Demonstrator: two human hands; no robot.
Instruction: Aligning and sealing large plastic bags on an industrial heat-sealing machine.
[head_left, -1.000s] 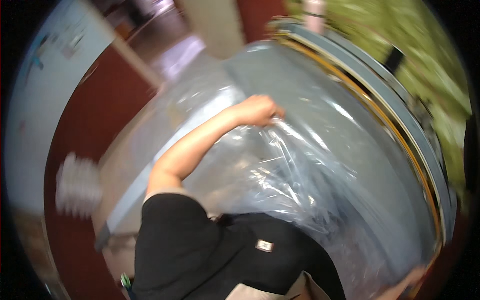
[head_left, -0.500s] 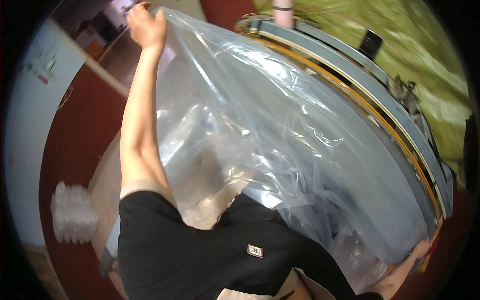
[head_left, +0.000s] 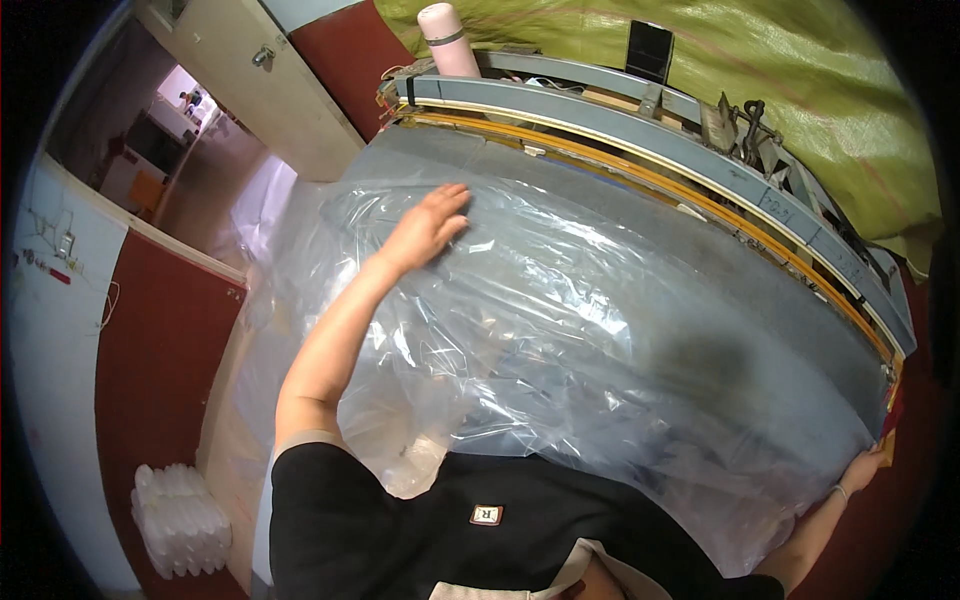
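Note:
A large clear plastic sheet (head_left: 520,330) lies crinkled and shiny over a grey table surface (head_left: 720,250) in front of me. My left hand (head_left: 430,228) rests on the sheet toward its far left part, palm down with the fingers stretched out. At the far right end of the table, my right hand (head_left: 862,470) is closed on the sheet's corner, close to the table's end; its fingertips are small and partly hidden. The sheet's left side hangs over the table's edge, and its near side reaches my body.
A long metal frame with orange strips (head_left: 640,150) borders the table's far side. On it stand a pink bottle (head_left: 448,40), a dark phone-like slab (head_left: 650,52) and a metal clamp (head_left: 752,130). Bundled clear bottles (head_left: 180,520) sit lower left. A door (head_left: 255,60) stands open.
My left hand has come down from the upper left, let go of the sheet's raised edge and flattened on it. The sheet has settled onto the table. My right hand stays at the right corner.

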